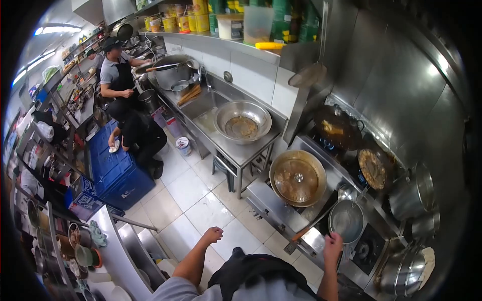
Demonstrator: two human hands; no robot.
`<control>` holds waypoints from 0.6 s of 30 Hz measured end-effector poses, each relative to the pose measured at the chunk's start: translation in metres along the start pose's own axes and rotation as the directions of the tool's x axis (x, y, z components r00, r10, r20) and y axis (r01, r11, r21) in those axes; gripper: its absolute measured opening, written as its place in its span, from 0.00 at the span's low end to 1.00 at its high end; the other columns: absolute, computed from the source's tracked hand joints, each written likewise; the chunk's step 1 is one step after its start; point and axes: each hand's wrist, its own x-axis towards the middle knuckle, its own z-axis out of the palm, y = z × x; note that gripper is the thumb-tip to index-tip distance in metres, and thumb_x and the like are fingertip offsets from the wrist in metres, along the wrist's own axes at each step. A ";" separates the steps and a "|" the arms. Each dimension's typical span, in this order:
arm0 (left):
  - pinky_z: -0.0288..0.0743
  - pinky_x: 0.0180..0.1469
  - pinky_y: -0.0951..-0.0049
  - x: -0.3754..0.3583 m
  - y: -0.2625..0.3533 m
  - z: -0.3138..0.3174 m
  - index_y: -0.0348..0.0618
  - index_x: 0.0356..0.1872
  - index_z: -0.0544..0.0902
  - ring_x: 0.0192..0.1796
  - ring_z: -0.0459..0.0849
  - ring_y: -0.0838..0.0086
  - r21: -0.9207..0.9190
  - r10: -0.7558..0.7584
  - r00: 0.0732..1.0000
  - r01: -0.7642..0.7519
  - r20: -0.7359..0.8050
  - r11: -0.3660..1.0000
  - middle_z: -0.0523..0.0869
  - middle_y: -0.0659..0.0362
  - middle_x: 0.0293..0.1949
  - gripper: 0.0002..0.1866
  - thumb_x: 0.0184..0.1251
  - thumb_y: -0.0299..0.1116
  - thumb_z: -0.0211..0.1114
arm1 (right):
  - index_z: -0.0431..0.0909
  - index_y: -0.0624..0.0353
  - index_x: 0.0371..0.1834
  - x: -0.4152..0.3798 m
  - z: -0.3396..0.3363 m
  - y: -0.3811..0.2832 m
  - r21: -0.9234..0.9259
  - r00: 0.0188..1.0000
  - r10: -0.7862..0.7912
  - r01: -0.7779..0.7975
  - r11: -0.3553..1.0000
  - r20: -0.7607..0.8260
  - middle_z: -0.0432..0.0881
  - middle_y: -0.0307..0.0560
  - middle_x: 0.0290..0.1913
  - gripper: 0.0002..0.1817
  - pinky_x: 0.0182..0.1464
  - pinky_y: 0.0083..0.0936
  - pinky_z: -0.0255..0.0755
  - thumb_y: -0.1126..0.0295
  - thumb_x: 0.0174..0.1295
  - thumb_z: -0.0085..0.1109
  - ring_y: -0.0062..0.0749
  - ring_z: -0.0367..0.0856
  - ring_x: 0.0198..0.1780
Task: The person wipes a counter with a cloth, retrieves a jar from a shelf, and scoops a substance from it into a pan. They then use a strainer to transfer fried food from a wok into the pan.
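Observation:
My left hand point(213, 235) hangs over the tiled floor, its fingers curled in, with nothing seen in it. At the front of the stove, my right hand point(333, 246) has bent fingers beside a round metal pot point(346, 221); whether they grip a handle is hidden. A spatula with a wooden handle point(303, 232) lies just left of that pot. Beyond it stands a wide metal basin point(281, 189) of brown liquid. Farther back, a dark wok point(329, 136) holds a golden piece of food above a blue flame, and a second pan point(371, 169) contains browned food.
A steel bowl point(221, 118) with brown residue rests on the sink counter point(236, 153). One person crouches by a blue crate point(108, 160); another stands behind at a large pot point(173, 78). Stacked pots point(411, 193) line the right side. A shelf point(241, 42) with tins runs overhead.

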 end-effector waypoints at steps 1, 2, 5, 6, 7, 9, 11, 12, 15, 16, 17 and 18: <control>0.77 0.27 0.71 0.001 -0.002 -0.002 0.39 0.47 0.82 0.32 0.85 0.72 0.021 -0.009 0.999 0.010 -0.052 1.000 0.87 0.55 0.35 0.16 0.66 0.39 0.58 | 0.76 0.63 0.49 0.016 0.016 -0.059 0.218 0.997 -0.010 -0.007 0.976 0.078 0.77 0.48 0.46 0.15 0.48 0.26 0.74 0.74 0.59 0.64 0.32 0.79 0.46; 0.77 0.27 0.71 0.006 -0.015 -0.004 0.39 0.47 0.82 0.32 0.85 0.72 0.011 0.006 0.999 -0.006 -0.054 1.000 0.87 0.55 0.35 0.16 0.66 0.39 0.58 | 0.76 0.62 0.48 0.035 0.027 -0.115 0.303 0.973 -0.187 0.140 0.943 0.134 0.76 0.46 0.46 0.13 0.46 0.22 0.73 0.76 0.60 0.62 0.27 0.78 0.44; 0.77 0.26 0.70 0.002 -0.069 -0.012 0.38 0.41 0.84 0.28 0.84 0.71 0.103 -0.049 0.993 0.060 -0.108 0.993 0.87 0.55 0.31 0.16 0.65 0.40 0.56 | 0.76 0.62 0.47 0.078 0.034 -0.286 0.277 0.828 -0.551 0.508 0.815 0.105 0.76 0.47 0.45 0.13 0.45 0.23 0.73 0.77 0.58 0.61 0.30 0.77 0.42; 0.77 0.26 0.70 -0.004 -0.089 -0.015 0.38 0.39 0.85 0.27 0.84 0.71 0.158 -0.056 0.991 0.075 -0.121 0.985 0.88 0.55 0.29 0.16 0.65 0.40 0.56 | 0.77 0.62 0.46 0.093 0.037 -0.326 0.315 0.751 -0.659 0.617 0.721 0.038 0.76 0.48 0.45 0.13 0.45 0.24 0.73 0.78 0.56 0.62 0.32 0.77 0.41; 0.78 0.26 0.69 -0.013 -0.116 -0.015 0.38 0.38 0.85 0.27 0.84 0.71 0.114 -0.107 0.984 0.124 -0.145 0.986 0.87 0.55 0.29 0.16 0.65 0.41 0.56 | 0.77 0.62 0.46 0.109 0.036 -0.362 0.326 0.696 -0.718 0.675 0.662 0.017 0.76 0.47 0.45 0.13 0.46 0.24 0.73 0.78 0.56 0.61 0.32 0.77 0.42; 0.78 0.27 0.68 -0.039 -0.155 -0.012 0.38 0.36 0.85 0.27 0.84 0.70 0.008 -0.218 0.956 0.224 -0.198 0.975 0.88 0.54 0.29 0.16 0.64 0.41 0.56 | 0.77 0.62 0.46 0.132 0.042 -0.424 0.397 0.610 -0.792 0.731 0.554 -0.018 0.76 0.45 0.46 0.13 0.47 0.24 0.74 0.79 0.56 0.60 0.31 0.77 0.44; 0.79 0.27 0.65 -0.082 -0.190 -0.008 0.38 0.36 0.85 0.27 0.84 0.68 -0.090 -0.334 0.917 0.322 -0.219 0.942 0.87 0.54 0.30 0.15 0.63 0.39 0.56 | 0.76 0.61 0.47 0.143 0.055 -0.475 0.494 0.583 -0.812 0.713 0.497 -0.023 0.75 0.44 0.48 0.14 0.47 0.24 0.74 0.79 0.57 0.59 0.30 0.76 0.46; 0.80 0.28 0.63 -0.100 -0.214 -0.007 0.38 0.35 0.85 0.28 0.84 0.67 -0.126 -0.390 0.897 0.370 -0.211 0.920 0.87 0.53 0.30 0.14 0.63 0.38 0.57 | 0.76 0.61 0.48 0.143 0.062 -0.496 0.529 0.581 -0.814 0.694 0.488 -0.012 0.75 0.43 0.49 0.14 0.47 0.24 0.74 0.79 0.57 0.59 0.29 0.76 0.47; 0.80 0.30 0.61 -0.141 -0.303 0.001 0.39 0.39 0.83 0.29 0.85 0.66 -0.208 -0.544 0.821 0.510 -0.172 0.835 0.86 0.54 0.31 0.11 0.61 0.33 0.57 | 0.76 0.58 0.50 0.125 0.097 -0.540 0.545 0.521 -0.852 0.703 0.457 0.043 0.75 0.43 0.50 0.15 0.48 0.25 0.74 0.78 0.58 0.59 0.30 0.75 0.48; 0.80 0.31 0.61 -0.161 -0.318 0.007 0.38 0.39 0.82 0.29 0.84 0.66 -0.340 -0.604 0.778 0.529 -0.172 0.778 0.85 0.54 0.30 0.11 0.60 0.32 0.57 | 0.76 0.58 0.50 0.118 0.109 -0.552 0.535 0.510 -0.858 0.708 0.461 0.064 0.74 0.43 0.50 0.15 0.48 0.25 0.74 0.78 0.58 0.59 0.30 0.75 0.48; 0.80 0.31 0.61 -0.194 -0.353 0.028 0.38 0.39 0.82 0.29 0.84 0.66 -0.367 -0.605 0.776 0.519 -0.179 0.772 0.85 0.54 0.30 0.11 0.60 0.32 0.57 | 0.74 0.57 0.53 0.116 0.124 -0.560 0.549 0.492 -0.865 0.698 0.460 0.099 0.74 0.42 0.52 0.17 0.48 0.26 0.74 0.77 0.59 0.60 0.31 0.76 0.49; 0.80 0.32 0.61 -0.216 -0.375 0.020 0.40 0.38 0.82 0.31 0.85 0.65 -0.062 -0.002 0.958 -0.016 -0.287 0.998 0.85 0.54 0.31 0.09 0.61 0.33 0.61 | 0.74 0.57 0.53 0.112 0.138 -0.571 0.564 0.474 -0.875 0.698 0.441 0.098 0.74 0.42 0.52 0.17 0.48 0.26 0.74 0.77 0.59 0.60 0.31 0.76 0.49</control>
